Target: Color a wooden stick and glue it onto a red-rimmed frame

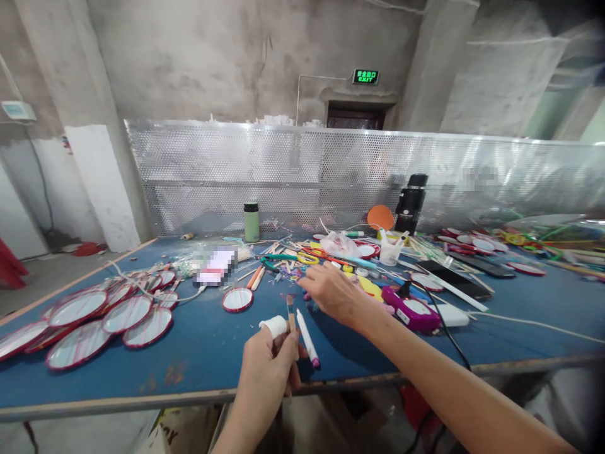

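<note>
My left hand [270, 362], with a white wrap around one finger, pinches a flat wooden stick [291, 314] upright near the table's front edge. The stick's upper end looks darker. Just right of it lies a white pen [308, 340] with a magenta end. Farther forward, my right hand [331, 291] is bent down over the table by small purple and pink bits [289, 275]. Its fingertips are drawn together, and whatever they pinch is too small or hidden to name. A round red-rimmed disc [237, 299] lies to the left of both hands.
Many red-rimmed discs [80, 307] overlap at the left. Behind the hands are green-handled pliers [278, 257], a white cup [390, 251], a green bottle [251, 222] and a black flask [411, 205]. A purple box [410, 309] and cables sit by my right forearm. Perforated metal panel [227, 157] behind.
</note>
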`<state>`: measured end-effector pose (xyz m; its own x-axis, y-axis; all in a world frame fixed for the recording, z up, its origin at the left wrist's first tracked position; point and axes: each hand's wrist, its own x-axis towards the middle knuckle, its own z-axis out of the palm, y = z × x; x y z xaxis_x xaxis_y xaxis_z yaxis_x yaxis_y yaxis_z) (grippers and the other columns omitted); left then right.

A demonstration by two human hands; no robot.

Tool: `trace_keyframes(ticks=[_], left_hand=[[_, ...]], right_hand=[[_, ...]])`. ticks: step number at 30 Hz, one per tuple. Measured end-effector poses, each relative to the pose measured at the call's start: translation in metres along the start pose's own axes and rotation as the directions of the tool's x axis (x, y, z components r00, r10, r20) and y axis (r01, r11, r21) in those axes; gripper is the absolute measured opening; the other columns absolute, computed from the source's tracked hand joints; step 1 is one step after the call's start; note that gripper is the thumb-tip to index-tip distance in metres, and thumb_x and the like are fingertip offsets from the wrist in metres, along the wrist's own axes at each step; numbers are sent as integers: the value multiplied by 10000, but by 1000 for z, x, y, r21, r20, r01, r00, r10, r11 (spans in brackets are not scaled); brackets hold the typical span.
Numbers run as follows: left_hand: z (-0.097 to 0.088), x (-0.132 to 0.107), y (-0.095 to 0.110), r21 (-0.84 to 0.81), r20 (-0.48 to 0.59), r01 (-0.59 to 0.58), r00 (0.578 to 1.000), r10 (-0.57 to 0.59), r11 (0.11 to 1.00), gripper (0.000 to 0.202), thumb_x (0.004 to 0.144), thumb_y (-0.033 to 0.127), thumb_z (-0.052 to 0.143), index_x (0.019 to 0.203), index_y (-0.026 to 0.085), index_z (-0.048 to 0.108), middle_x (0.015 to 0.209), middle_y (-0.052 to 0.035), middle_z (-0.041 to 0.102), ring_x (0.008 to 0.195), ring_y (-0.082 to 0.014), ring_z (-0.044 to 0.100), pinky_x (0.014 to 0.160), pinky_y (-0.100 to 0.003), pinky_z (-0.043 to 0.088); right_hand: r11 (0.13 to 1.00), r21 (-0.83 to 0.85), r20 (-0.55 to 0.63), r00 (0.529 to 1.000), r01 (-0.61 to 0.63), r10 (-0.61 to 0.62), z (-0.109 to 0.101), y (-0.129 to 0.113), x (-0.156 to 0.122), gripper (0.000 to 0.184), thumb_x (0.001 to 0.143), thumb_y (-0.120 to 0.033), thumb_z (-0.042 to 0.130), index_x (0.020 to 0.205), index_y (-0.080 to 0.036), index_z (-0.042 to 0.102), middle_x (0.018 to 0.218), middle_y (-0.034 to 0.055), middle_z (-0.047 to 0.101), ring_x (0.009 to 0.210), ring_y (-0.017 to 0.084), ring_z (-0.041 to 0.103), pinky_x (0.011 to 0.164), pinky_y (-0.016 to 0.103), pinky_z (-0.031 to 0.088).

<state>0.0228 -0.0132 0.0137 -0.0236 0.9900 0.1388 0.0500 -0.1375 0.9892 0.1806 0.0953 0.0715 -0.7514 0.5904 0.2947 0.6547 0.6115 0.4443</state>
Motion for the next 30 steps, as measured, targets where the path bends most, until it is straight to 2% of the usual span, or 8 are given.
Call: trace_keyframes(ticks=[5, 14, 17, 20, 23, 26, 28, 30], left_hand=[[0, -1, 4, -9, -22, -55, 998, 55, 998, 397, 821, 565, 593, 659, 205, 549, 374, 24, 546, 290, -114, 456, 336, -194, 330], [-4, 1, -3, -55, -7, -34, 999, 34, 998, 404, 838, 554, 621, 681, 184, 586, 374, 19, 564, 276, -99, 445, 327, -177, 332], [-3, 2, -4, -95, -13, -23, 1000, 22, 995, 435, 820, 576, 625, 668, 169, 601, 371, 13, 560, 275, -94, 442, 322, -174, 324], [-1, 3, -3, -115, -9, -23, 1000, 22, 993, 446, 826, 567, 611, 658, 154, 614, 371, 9, 552, 278, -85, 433, 325, -169, 324], [0, 5, -4, -117, 17, -2, 1000, 4, 993, 422, 823, 542, 618, 663, 152, 618, 376, 10, 552, 279, -83, 426, 318, -168, 321], [1, 7, -6, -122, 44, -5, 999, 11, 993, 377, 828, 508, 624, 680, 161, 612, 399, 13, 564, 305, -92, 451, 323, -169, 341], [1, 8, -8, -113, 57, -6, 998, 13, 994, 376, 829, 509, 626, 677, 166, 605, 396, 14, 565, 301, -92, 451, 321, -169, 338], [0, 8, -9, -101, 55, 14, 998, -8, 995, 398, 826, 533, 632, 674, 166, 606, 383, 12, 565, 281, -88, 438, 315, -167, 324]], right_hand=[[960, 5, -149, 950, 279, -275, -7, -38, -45, 136, 997, -175, 543, 924, -185, 657, 827, 35, 662, 736, 197, 583, 658, 343, 354], [926, -9, -177, 911, 378, -374, -16, -35, -53, 134, 999, -150, 523, 941, -197, 634, 820, 23, 672, 687, 178, 558, 709, 351, 423], [932, 38, -249, 907, 360, -340, -16, -27, -64, 173, 1028, -151, 435, 1010, -192, 602, 836, 24, 664, 700, 170, 565, 730, 337, 441], [942, 239, -432, 895, 234, -112, -13, -23, -80, 194, 1029, -183, 408, 948, -210, 582, 795, 13, 654, 690, 151, 585, 684, 297, 453], [892, 452, -653, 691, 30, 308, -11, -29, -89, 90, 963, -215, 549, 883, -228, 587, 669, -25, 611, 545, 127, 541, 558, 274, 439], [663, 747, -586, 422, -50, 692, -10, -43, -85, 87, 954, -228, 584, 930, -214, 667, 626, -28, 623, 444, 104, 522, 455, 252, 437], [458, 889, -439, 343, 27, 831, -10, -53, -75, 132, 958, -260, 595, 954, -198, 711, 620, -22, 636, 420, 99, 531, 408, 238, 441], [279, 947, -318, 356, 157, 879, -8, -60, -62, 142, 938, -293, 634, 952, -184, 724, 657, -6, 668, 420, 100, 550, 386, 233, 454]])
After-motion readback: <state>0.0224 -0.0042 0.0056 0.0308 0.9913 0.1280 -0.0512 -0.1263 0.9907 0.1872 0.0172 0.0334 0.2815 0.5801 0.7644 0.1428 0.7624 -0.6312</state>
